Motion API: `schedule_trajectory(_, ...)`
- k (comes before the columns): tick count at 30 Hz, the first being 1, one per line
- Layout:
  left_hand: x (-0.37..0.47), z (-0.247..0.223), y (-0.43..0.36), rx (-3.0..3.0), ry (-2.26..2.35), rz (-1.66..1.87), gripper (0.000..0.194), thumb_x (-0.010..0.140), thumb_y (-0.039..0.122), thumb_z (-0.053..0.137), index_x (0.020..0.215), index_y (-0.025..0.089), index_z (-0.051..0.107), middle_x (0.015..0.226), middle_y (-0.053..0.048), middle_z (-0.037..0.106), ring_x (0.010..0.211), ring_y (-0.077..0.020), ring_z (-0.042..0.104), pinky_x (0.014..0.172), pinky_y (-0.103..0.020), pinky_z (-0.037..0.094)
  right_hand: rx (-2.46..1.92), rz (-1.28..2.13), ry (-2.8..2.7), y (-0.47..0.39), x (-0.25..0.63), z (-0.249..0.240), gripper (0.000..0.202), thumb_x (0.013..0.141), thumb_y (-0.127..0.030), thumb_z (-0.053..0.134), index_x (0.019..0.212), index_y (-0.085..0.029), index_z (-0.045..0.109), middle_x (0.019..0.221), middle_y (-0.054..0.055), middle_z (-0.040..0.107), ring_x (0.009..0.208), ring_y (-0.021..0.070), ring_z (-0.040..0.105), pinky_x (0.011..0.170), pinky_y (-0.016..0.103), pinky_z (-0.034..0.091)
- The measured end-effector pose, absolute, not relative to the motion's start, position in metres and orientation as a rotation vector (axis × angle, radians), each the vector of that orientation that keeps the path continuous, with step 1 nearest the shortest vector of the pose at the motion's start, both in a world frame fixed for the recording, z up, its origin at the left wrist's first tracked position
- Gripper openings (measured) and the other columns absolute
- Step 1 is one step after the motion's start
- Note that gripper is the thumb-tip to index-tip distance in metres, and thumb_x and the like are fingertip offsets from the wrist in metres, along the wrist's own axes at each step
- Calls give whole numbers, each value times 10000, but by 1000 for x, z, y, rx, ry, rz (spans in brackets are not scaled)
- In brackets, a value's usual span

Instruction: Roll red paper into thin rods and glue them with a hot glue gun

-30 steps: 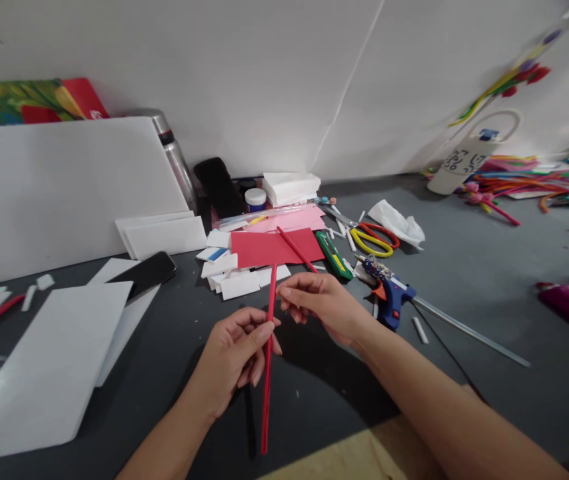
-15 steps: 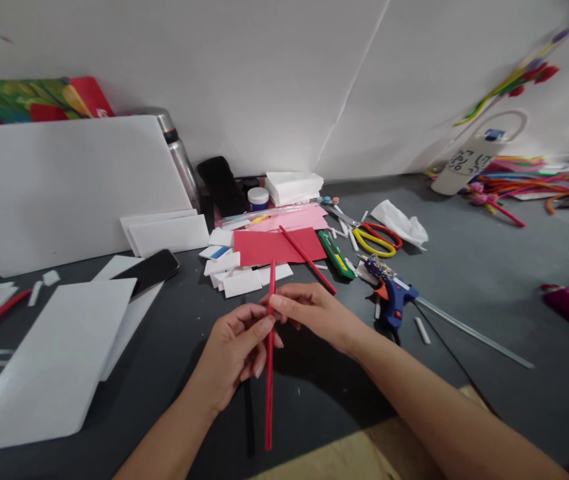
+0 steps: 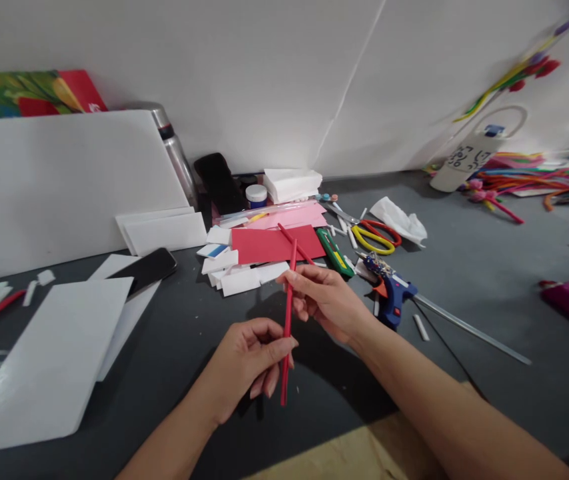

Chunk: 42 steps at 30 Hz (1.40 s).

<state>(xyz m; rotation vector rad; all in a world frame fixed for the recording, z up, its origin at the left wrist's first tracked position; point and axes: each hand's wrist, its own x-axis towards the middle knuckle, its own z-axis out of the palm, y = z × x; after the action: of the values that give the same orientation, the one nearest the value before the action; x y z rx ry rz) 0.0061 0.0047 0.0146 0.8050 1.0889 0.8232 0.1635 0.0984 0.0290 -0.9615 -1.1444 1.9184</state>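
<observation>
The left hand [image 3: 249,360] and right hand [image 3: 327,300] both pinch a thin red stick [image 3: 287,320] running near-to-far, the right hand gripping farther along.

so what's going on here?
A person sits at a dark craft table, holding a thin red stick upright with both hands. The left hand pinches it low, the right hand higher up. A second red stick lies on a red sheet behind. A blue glue gun and scissors lie to the right.
</observation>
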Motion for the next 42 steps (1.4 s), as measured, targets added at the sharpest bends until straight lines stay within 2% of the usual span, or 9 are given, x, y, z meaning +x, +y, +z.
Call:
schedule_trajectory(3, 0, 16, 8, 769, 1151, 983, 282, 790, 416, 743, 730, 159, 640, 530, 25, 614, 341, -34, 448, 321, -129, 276, -1042, 1931, -1387, 95, 164, 31, 372, 796, -529, 718, 827, -162, 659, 626, -34, 578, 501, 80, 525, 412, 174, 398)
schedule_trajectory(5, -6, 17, 12, 740, 1227, 1146, 259, 784, 392, 754, 742, 159, 648, 535, 31, 612, 374, -39, 469, 334, -125, 291, -1052, 1999, -1639, 92, 165, 32, 364, 770, -503, 750, 783, -152, 652, 593, -34, 583, 484, 80, 532, 398, 167, 390)
schedule_trajectory(9, -16, 17, 16, 721, 1336, 1330, 239, 770, 364, 773, 816, 144, 693, 662, -5, 686, 455, -47, 521, 379, -133, 344, -1024, 2112, -1873, 84, 161, 29, 322, 715, -418, 806, 845, -152, 680, 613, -39, 613, 498, 88, 575, 406, 165, 411)
schedule_trajectory(18, -15, 14, 17, 765, 1363, 1323, 223, 777, 345, 766, 832, 133, 724, 705, -17, 708, 515, -59, 553, 480, -157, 430, -975, 2200, -1740, 80, 156, 29, 251, 787, -385, 715, 840, -141, 686, 754, 23, 711, 486, 77, 606, 405, 160, 401)
schedule_trajectory(26, -15, 13, 18, 743, 1319, 1325, 252, 729, 284, 804, 919, 147, 709, 766, -4, 697, 596, -94, 621, 561, -190, 513, -1052, 2010, -1838, 79, 156, 31, 104, 799, -240, 601, 782, -156, 661, 707, 7, 688, 476, 72, 595, 382, 140, 372)
schedule_trajectory(35, -15, 12, 19, 668, 1297, 1323, 282, 709, 272, 811, 928, 124, 711, 740, -19, 716, 588, -97, 637, 600, -202, 523, -1035, 2049, -1843, 84, 158, 32, 156, 823, -309, 609, 809, -157, 640, 712, 7, 696, 448, 71, 591, 380, 147, 368)
schedule_trajectory(39, -17, 9, 19, 658, 1300, 1340, 279, 720, 269, 804, 937, 123, 705, 768, -35, 730, 621, -112, 656, 600, -205, 526, -1148, 1861, -1960, 93, 174, 52, 200, 893, -328, 529, 899, -165, 645, 611, -14, 673, 346, 78, 523, 341, 171, 320)
schedule_trajectory(41, -17, 8, 20, 657, 1312, 1349, 277, 722, 270, 802, 935, 126, 699, 763, -30, 727, 622, -114, 657, 591, -203, 523, -1146, 1656, -2072, 95, 185, 64, 217, 910, -260, 480, 1005, -171, 654, 662, 9, 704, 432, 115, 606, 406, 198, 407)
schedule_trajectory(42, -17, 7, 20, 656, 1316, 1356, 273, 721, 270, 803, 929, 129, 696, 752, -24, 722, 617, -113, 655, 588, -202, 522, -1110, 1518, -2151, 95, 190, 68, 245, 892, -211, 489, 1063, -180, 662, 777, 41, 743, 578, 149, 685, 506, 226, 485)
